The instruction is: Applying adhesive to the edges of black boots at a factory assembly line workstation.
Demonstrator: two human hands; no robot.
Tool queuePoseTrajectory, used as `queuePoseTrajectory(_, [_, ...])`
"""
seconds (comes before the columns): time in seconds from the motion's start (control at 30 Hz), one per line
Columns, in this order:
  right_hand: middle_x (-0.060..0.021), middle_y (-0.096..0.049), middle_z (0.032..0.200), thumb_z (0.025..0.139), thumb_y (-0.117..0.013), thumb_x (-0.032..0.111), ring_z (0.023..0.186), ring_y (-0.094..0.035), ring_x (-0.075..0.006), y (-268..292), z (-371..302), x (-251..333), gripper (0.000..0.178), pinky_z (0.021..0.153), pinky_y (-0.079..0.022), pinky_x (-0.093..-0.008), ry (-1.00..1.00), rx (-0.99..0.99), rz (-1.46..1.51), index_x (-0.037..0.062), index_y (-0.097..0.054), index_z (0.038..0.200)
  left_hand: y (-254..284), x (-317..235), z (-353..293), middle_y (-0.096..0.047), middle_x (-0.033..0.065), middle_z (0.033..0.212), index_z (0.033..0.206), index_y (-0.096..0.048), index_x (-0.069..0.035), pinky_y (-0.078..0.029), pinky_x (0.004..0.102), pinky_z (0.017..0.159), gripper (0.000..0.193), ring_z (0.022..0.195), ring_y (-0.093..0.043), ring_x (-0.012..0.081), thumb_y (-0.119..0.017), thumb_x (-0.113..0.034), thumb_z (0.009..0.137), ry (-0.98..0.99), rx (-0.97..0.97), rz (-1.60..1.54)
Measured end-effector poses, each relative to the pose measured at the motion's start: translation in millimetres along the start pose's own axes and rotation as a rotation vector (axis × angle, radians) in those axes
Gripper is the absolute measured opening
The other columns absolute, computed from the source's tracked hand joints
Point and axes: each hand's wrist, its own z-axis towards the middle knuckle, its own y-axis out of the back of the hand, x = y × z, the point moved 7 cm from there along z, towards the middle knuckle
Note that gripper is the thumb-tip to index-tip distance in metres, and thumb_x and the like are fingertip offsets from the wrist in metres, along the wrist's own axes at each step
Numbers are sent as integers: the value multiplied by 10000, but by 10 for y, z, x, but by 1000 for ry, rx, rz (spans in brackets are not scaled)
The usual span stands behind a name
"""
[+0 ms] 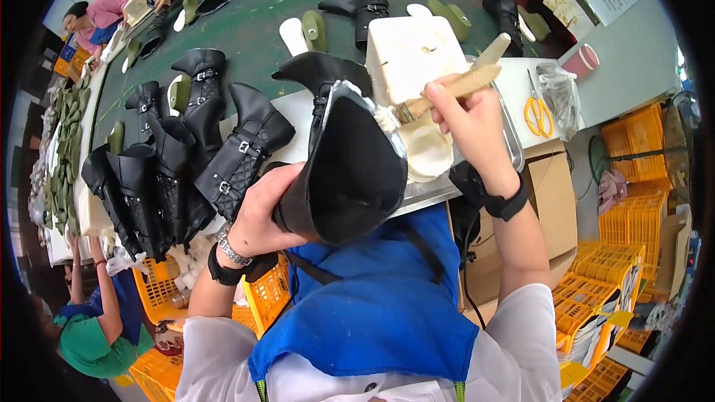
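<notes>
My left hand (261, 212) is closed around the shaft of a black boot (356, 186), whose wide opening faces up toward me. White paste coats part of the opening's rim. Between the fingers and thumb of my right hand (477, 130) is the handle of a brush (463, 85), its pale bristles touching the rim's right side. Just beyond lies a cream, paste-crusted container (426, 150) on a metal tray (514, 130). A white block (413, 59) stands behind it, with another stick-like handle (493, 52) beside it.
Several black boots (160, 179) stand crowded at the left. More boots (357, 11) and green foot-shaped forms (314, 30) sit on the green table (246, 30). Orange-handled scissors (538, 115), a plastic bag (558, 93) and a pink cup (581, 61) lie right. Orange crates (596, 283) flank me; co-workers are left.
</notes>
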Motion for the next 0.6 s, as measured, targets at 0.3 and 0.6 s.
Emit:
queuePoseTrajectory(0.3, [2, -558, 613, 810, -587, 151, 533, -479, -41, -194, -217, 45, 169, 472, -374, -201, 121, 89, -125, -17, -600, 818, 83, -11, -39, -530, 179, 1068, 1122, -479, -23, -428, 402, 827, 721, 968, -524, 354, -744, -64, 454, -76, -319, 384])
queuePoseTrajectory(0.6, [-2, -544, 580, 823, -575, 156, 471, -469, -32, -385, -342, -81, 173, 431, -376, -167, -119, 142, 256, -16, -597, 821, 72, -103, -45, -512, 156, 1101, 1072, -535, -95, -406, 417, 827, 691, 993, -501, 340, -738, -53, 413, -112, -379, 636])
